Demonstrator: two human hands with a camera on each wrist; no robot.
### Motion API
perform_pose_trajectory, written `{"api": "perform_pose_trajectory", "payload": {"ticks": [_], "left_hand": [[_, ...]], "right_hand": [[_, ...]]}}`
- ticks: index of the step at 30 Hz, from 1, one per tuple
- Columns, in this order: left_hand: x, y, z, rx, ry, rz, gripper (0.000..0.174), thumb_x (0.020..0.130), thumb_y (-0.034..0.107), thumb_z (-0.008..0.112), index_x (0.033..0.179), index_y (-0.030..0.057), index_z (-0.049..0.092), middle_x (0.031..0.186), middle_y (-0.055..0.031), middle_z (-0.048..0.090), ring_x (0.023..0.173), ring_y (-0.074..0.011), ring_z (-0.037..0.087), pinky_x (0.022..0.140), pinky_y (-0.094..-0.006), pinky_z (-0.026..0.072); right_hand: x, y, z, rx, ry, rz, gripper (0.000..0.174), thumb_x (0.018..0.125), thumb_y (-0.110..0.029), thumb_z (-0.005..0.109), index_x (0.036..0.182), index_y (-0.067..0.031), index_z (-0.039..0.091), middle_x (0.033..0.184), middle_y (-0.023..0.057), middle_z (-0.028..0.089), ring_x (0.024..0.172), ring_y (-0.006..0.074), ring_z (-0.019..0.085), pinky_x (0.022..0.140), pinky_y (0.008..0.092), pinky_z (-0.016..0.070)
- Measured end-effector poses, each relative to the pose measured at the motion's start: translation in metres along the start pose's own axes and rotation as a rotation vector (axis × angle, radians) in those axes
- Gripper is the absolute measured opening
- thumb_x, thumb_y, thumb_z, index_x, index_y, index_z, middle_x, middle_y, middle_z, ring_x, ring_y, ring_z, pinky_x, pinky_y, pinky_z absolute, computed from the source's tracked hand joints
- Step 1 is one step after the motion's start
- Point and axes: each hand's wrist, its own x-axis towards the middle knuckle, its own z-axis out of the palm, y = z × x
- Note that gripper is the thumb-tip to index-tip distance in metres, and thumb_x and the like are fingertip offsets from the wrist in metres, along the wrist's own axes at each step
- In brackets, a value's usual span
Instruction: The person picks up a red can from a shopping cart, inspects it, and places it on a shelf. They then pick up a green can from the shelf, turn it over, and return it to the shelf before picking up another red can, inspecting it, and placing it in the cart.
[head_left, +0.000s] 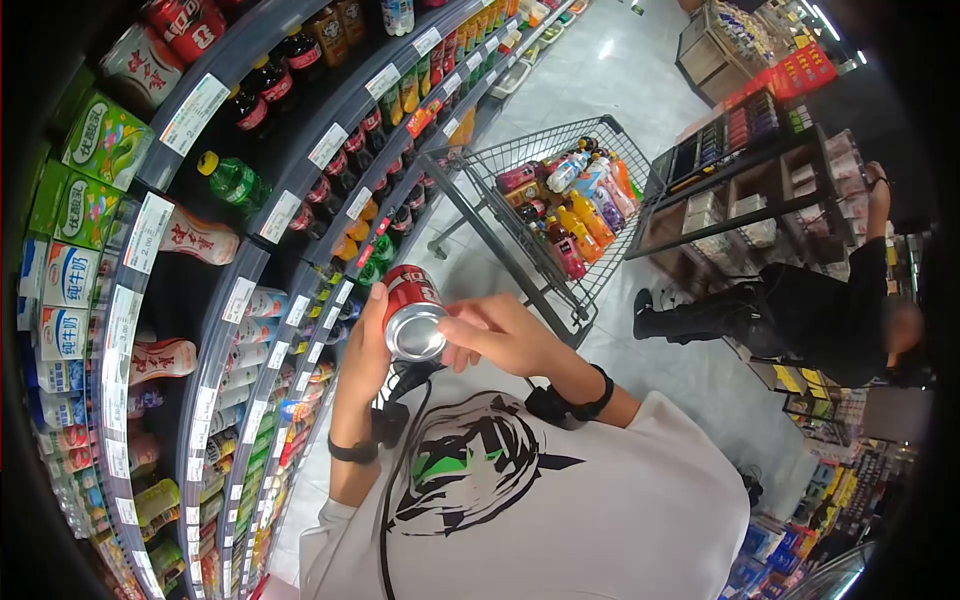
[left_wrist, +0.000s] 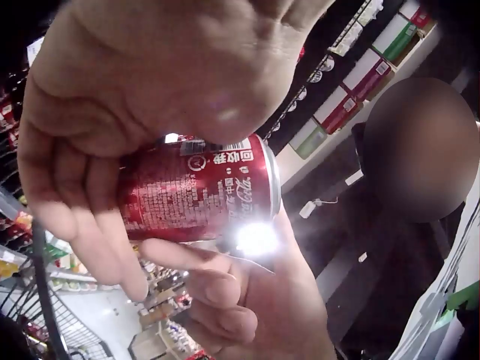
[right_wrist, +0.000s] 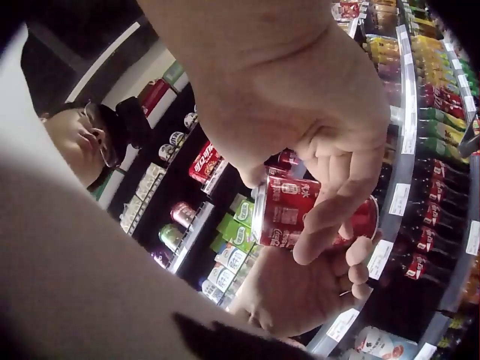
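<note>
A red Coca-Cola can is tilted in front of the person's chest, its silver base turned toward the head camera. The left hand holds it from the left side; in the left wrist view the left fingers curl around its printed wall. From the right, the right hand grips the can, with the thumb at the base rim. The right wrist view shows the right fingers bent over the can's side, the left hand beneath. Fine print and a recycling mark face the left wrist camera.
Drink shelves with bottles, cans and cartons curve along the left. A wire shopping cart loaded with bottles stands ahead. On the right, a person in black is beside a display rack. A cable hangs over the wearer's shirt.
</note>
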Motion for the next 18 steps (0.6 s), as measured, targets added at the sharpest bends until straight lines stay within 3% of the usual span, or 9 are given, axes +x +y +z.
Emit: {"api": "perform_pose_trajectory", "payload": {"ticks": [13, 15, 18], "left_hand": [[-0.002, -0.013, -0.035, -0.063, 0.039, 0.01, 0.073, 0.106, 0.062, 0.033, 0.112, -0.0015, 0.069, 0.105, -0.0131, 0.071, 0.1, -0.0193, 0.063, 0.094, -0.0312, 0.0448], [-0.004, -0.012, -0.038, -0.071, 0.038, -0.002, 0.073, 0.106, 0.062, 0.034, 0.112, -0.002, 0.068, 0.105, -0.0135, 0.071, 0.101, -0.0196, 0.063, 0.095, -0.0315, 0.0446], [-0.008, -0.009, -0.041, -0.068, 0.034, -0.007, 0.072, 0.106, 0.061, 0.034, 0.11, -0.0011, 0.069, 0.104, -0.0128, 0.071, 0.098, -0.0193, 0.063, 0.093, -0.0314, 0.0452]], "right_hand": [[0.015, -0.004, 0.035, -0.025, 0.016, 0.085, 0.053, 0.101, -0.045, 0.061, 0.093, 0.0063, 0.069, 0.081, 0.0129, 0.073, 0.072, 0.0182, 0.071, 0.065, 0.0294, 0.0559], [0.017, -0.002, 0.038, -0.084, -0.014, 0.104, 0.048, 0.105, -0.039, 0.052, 0.115, 0.0057, 0.066, 0.084, 0.0126, 0.074, 0.073, 0.0181, 0.072, 0.064, 0.0286, 0.0515], [0.018, -0.004, 0.043, -0.086, -0.018, 0.11, 0.048, 0.105, -0.04, 0.052, 0.114, 0.0056, 0.066, 0.085, 0.0127, 0.074, 0.073, 0.0179, 0.072, 0.064, 0.0282, 0.0513]]}}
